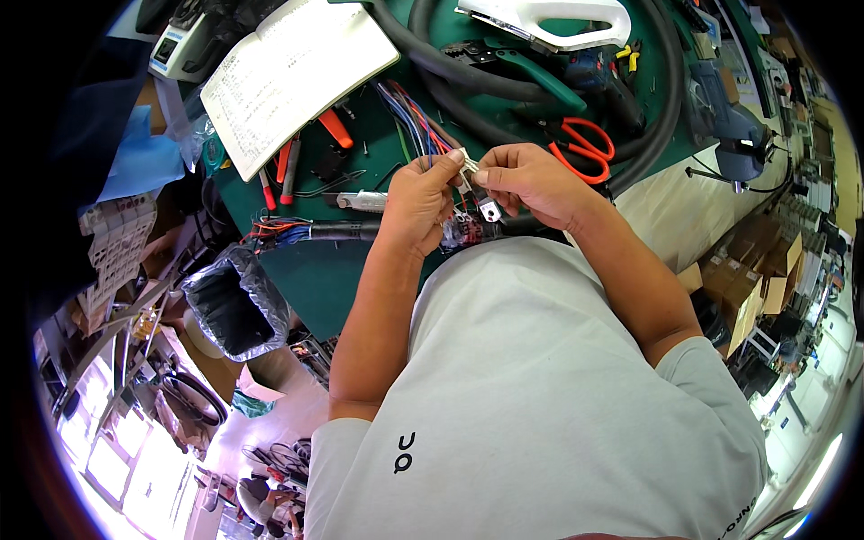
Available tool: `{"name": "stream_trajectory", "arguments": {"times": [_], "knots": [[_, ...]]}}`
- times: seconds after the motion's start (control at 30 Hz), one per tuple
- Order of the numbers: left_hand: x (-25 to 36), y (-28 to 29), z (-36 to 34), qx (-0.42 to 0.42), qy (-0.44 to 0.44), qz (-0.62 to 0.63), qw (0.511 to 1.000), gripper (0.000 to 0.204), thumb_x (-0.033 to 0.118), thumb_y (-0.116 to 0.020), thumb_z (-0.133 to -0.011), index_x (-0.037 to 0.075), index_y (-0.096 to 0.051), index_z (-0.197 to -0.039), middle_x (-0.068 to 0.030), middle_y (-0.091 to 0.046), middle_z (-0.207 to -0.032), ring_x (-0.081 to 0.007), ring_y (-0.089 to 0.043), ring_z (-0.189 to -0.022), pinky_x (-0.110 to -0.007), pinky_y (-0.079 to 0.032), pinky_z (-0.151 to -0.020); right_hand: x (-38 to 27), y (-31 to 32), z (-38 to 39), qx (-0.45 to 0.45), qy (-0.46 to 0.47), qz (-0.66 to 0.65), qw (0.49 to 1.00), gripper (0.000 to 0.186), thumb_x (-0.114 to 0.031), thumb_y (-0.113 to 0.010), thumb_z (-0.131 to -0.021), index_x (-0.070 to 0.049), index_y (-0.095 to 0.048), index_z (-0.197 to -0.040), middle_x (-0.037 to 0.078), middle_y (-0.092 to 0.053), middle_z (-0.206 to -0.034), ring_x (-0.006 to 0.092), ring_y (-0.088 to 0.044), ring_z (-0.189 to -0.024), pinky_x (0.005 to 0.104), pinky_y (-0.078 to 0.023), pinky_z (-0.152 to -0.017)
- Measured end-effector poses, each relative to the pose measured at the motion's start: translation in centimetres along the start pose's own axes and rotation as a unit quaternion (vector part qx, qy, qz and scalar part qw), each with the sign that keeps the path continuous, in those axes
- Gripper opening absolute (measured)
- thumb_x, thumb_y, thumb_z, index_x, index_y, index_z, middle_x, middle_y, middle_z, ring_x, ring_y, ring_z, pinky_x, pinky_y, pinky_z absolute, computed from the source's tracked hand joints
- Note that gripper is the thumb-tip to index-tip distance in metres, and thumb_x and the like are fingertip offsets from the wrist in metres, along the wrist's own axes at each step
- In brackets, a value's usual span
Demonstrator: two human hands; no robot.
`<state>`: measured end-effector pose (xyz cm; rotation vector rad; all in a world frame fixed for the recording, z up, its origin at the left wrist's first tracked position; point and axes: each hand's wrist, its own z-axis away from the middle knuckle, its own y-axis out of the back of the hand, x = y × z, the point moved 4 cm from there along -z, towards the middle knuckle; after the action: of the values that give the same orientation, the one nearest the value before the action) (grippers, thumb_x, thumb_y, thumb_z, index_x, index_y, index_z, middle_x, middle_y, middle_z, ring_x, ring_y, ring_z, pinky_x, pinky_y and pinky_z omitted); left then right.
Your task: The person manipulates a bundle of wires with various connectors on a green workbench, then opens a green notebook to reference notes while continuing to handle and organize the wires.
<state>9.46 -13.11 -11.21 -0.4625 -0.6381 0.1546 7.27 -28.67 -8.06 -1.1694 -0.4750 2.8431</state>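
Note:
Over the near edge of the green work mat [315, 279], my left hand [418, 202] and my right hand [531, 180] meet. Thumbs and fingertips of both are pinched on a small pale connector-like piece [469, 165]; its exact kind is too small to tell. A bundle of coloured wires [418, 126] runs from beyond my hands down to the fingers. Just below the right fingertips is a small metal tab with a hole [489, 211]. Close to my shirt lies a thick black cable [346, 230], its loose wire ends [281, 232] fanning out on the left.
An open notebook [297, 76] lies far left, near screwdrivers [290, 171] and a utility knife [360, 201]. Red-handled scissors [589, 148], a green-handled tool [540, 79], a cordless drill [603, 85] and thick black hose [670, 81] sit right. A lined bin [274, 310] stands lower left.

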Motion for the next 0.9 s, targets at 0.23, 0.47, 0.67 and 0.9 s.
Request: {"name": "stream_trajectory", "arguments": {"times": [0.23,0.47,0.67,0.9], "knots": [[0.27,-0.11,0.15,-0.001,-0.003,-0.002,1.000,0.023,0.022,-0.068,-0.089,0.007,-0.054,-0.080,0.0027,-0.050,-0.062,-0.0027,-0.035,-0.043,-0.020,-0.028,-0.039,-0.05,0.38,0.07,0.005,-0.011,-0.005,1.000,0.014,-0.018,-0.064,-0.090,-0.004,-0.062,-0.087,0.000,-0.057,-0.068,0.0065,-0.052,-0.058,0.0211,-0.040,-0.050],[0.33,-0.11,-0.08,-0.011,-0.007,0.020,1.000,0.019,0.020,-0.067,-0.090,0.009,-0.052,-0.084,0.0027,-0.051,-0.066,-0.0023,-0.035,-0.043,-0.019,-0.028,-0.037,-0.11,0.22,0.01,0.003,-0.003,0.000,1.000,0.014,-0.018,-0.062,-0.091,-0.004,-0.062,-0.087,-0.001,-0.056,-0.067,0.0064,-0.050,-0.056,0.0215,-0.039,-0.050],[0.15,0.14,-0.31,-0.033,-0.015,0.042,0.998,0.020,0.020,-0.067,-0.090,0.010,-0.051,-0.083,0.0030,-0.050,-0.065,-0.0024,-0.036,-0.042,-0.019,-0.028,-0.035,-0.05,0.17,-0.09,0.002,0.000,0.007,1.000,0.014,-0.018,-0.061,-0.092,-0.005,-0.061,-0.087,-0.002,-0.055,-0.068,0.0061,-0.049,-0.058,0.0218,-0.039,-0.051],[0.17,0.31,-0.44,-0.045,-0.016,0.051,0.998,0.020,0.020,-0.067,-0.091,0.010,-0.051,-0.082,0.0031,-0.049,-0.063,-0.0024,-0.035,-0.042,-0.019,-0.028,-0.035,-0.02,0.12,-0.21,-0.005,0.006,0.018,1.000,0.014,-0.018,-0.060,-0.093,-0.004,-0.061,-0.088,-0.002,-0.054,-0.067,0.0058,-0.049,-0.059,0.0217,-0.039,-0.052]]}}
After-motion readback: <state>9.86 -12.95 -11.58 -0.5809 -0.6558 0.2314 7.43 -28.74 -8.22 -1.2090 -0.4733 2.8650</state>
